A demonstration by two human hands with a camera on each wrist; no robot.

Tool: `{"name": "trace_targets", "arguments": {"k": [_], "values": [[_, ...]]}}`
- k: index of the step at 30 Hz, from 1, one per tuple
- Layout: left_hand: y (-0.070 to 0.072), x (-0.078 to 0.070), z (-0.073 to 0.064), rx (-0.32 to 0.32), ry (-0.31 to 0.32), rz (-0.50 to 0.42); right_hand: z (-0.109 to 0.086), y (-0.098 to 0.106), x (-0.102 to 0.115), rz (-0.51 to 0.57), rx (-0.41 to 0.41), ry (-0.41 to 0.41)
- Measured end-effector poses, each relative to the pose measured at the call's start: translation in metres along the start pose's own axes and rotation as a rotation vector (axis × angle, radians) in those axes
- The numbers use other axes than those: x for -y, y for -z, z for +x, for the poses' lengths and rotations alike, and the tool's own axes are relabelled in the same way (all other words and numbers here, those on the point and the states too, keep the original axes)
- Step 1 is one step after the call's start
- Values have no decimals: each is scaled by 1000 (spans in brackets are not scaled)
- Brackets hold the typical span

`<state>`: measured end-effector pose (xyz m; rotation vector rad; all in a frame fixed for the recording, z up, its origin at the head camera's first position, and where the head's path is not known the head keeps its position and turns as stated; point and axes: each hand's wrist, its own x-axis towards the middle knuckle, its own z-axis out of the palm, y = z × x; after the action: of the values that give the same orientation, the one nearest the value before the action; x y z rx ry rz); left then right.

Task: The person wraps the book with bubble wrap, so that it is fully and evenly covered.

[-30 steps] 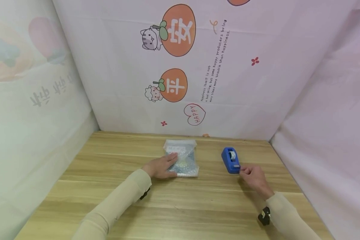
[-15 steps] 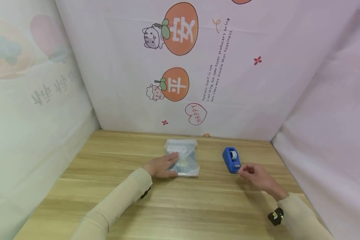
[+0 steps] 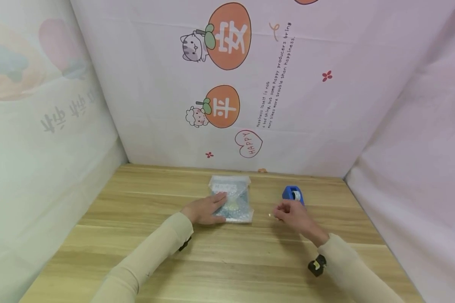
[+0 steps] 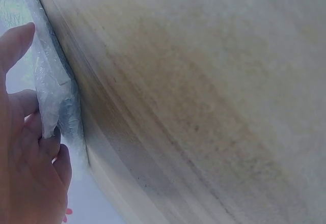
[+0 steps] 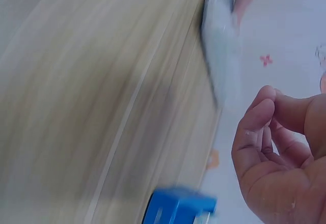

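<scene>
Left hand (image 3: pixel 206 209) flat, fingers straight, pressing clear bubble-wrap packet (image 3: pixel 233 201) onto wooden desk (image 3: pixel 227 256). Right hand (image 3: pixel 293 215) fingertips pinched together, likely on tape strip, though tape too small to confirm; between packet and blue tape dispenser (image 3: pixel 293 194). Judged step: carrying tape over. Next: lay strip across packet flap, press down.

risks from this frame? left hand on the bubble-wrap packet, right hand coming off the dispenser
1. The right hand seems to pinch a small tape piece, barely visible; it could fold onto itself or stick to the fingers.
2. The left hand covers only the near-left part of the bubble-wrap packet, so its far flap may spring open.
3. The tape dispenser sits right behind the right hand and could get knocked.
</scene>
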<state>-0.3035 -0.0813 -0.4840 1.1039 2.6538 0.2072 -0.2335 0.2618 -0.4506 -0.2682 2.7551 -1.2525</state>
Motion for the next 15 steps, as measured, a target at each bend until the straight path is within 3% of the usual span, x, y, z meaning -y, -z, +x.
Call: {"name": "trace_targets", "arguments": {"k": [8, 15], "values": [[-2, 1, 1, -2, 2, -2, 24, -36, 26, 105, 0, 11], [-3, 2, 3, 3, 18, 14, 43, -58, 45, 166, 11, -44]]}}
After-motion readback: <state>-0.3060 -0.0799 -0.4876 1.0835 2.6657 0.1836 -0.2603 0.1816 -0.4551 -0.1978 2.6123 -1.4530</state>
